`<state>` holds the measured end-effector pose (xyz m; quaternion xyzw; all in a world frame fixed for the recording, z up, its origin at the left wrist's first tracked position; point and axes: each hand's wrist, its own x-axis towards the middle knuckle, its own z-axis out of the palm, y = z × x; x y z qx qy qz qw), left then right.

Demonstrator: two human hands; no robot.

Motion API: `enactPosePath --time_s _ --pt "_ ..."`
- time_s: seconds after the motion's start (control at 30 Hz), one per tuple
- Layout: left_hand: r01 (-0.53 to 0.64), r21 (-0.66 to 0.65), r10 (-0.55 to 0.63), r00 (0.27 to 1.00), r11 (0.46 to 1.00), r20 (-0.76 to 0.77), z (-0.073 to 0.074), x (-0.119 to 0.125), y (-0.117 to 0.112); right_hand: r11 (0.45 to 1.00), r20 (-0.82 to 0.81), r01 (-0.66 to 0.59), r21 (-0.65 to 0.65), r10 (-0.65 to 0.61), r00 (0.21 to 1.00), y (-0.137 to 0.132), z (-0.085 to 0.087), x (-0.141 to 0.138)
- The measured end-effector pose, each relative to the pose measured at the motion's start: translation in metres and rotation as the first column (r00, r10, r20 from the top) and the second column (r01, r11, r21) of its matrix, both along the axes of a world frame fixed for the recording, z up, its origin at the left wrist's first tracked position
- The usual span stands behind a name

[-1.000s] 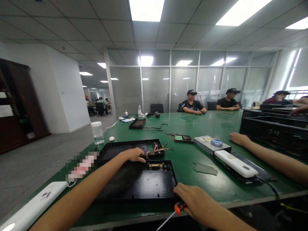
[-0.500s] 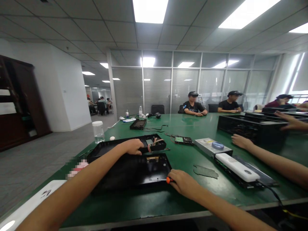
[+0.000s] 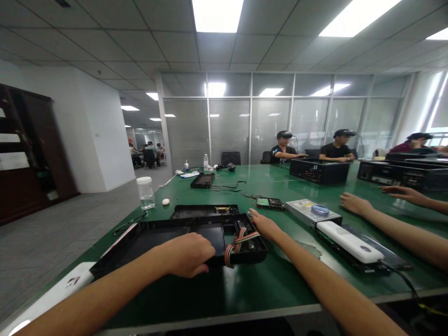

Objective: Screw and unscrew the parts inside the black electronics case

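Note:
My left hand [image 3: 191, 254] is closed on the near edge of a shallow black computer case panel [image 3: 140, 235], which slants across the table in front of me. Striped ribbon cables [image 3: 241, 240] are looped around its right end. My right hand [image 3: 264, 225] is at that panel's far right corner, fingers bent; whatever is in them is hidden. Just behind lies a second flat black panel [image 3: 203, 211] with a brass-coloured piece near its right end. Its edge comes close to my right fingertips, and I cannot tell whether they touch.
On the green table [image 3: 266, 284] stand a lidded clear jar [image 3: 145, 192], a hard drive [image 3: 269, 202], a silver drive box [image 3: 308, 211] and a white device [image 3: 350, 242] with a cord. A co-worker's hands [image 3: 357, 204] rest at right. A black computer case [image 3: 318, 171] stands farther back.
The panel with ribbon cables has come nearer, and the flat panel is now behind it. My right hand moved away from me; its orange-handled tool no longer shows. A black case moved across the table.

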<state>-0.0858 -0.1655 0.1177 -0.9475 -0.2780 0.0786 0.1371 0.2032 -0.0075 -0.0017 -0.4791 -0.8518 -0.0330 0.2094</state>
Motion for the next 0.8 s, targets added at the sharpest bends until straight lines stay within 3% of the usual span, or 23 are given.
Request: enactPosePath --time_s 0.1,0.17,0.23,0.33,0.4,0.53,0.57,0.67,0.8 --pt "0.029 -0.019 -0.028 1.0 0.999 0.007 -0.018 0.0 -0.005 0.956 0.136 0.288 -0.064 -0.277 0.951 0.014 0.001 0.033" --pt "0.036 -0.044 -0.036 0.999 0.998 0.004 -0.031 0.003 -0.005 0.923 0.085 0.366 -0.116 -0.358 0.93 0.02 0.001 0.047" --pt "0.026 -0.069 -0.026 1.0 0.997 -0.004 -0.044 0.006 -0.004 0.927 -0.069 0.313 -0.205 -0.333 0.94 0.022 -0.001 0.05" --pt "-0.046 -0.105 0.046 0.999 0.993 -0.009 -0.057 0.007 0.007 0.949 -0.202 0.122 -0.291 -0.185 0.962 0.017 -0.006 0.033" --pt "-0.135 -0.174 0.137 0.991 0.975 -0.001 -0.057 0.004 0.023 0.96 -0.111 0.139 -0.245 -0.17 0.979 0.011 -0.01 0.016" --pt "-0.218 -0.393 0.265 0.962 0.893 0.068 -0.045 -0.007 0.077 0.949 0.148 0.31 -0.051 -0.3 0.943 0.002 -0.013 -0.005" --pt "-0.207 -0.369 0.269 0.955 0.906 0.125 -0.043 -0.01 0.092 0.945 0.182 0.326 -0.024 -0.316 0.931 0.001 -0.013 -0.006" --pt "-0.194 -0.141 0.227 0.931 0.971 0.286 -0.049 -0.017 0.133 0.933 0.232 0.36 0.003 -0.351 0.907 0.002 -0.011 -0.001" --pt "-0.312 -0.079 0.322 0.926 0.947 0.198 -0.075 -0.021 0.162 0.91 0.243 0.415 -0.003 -0.402 0.883 0.005 -0.007 0.013"
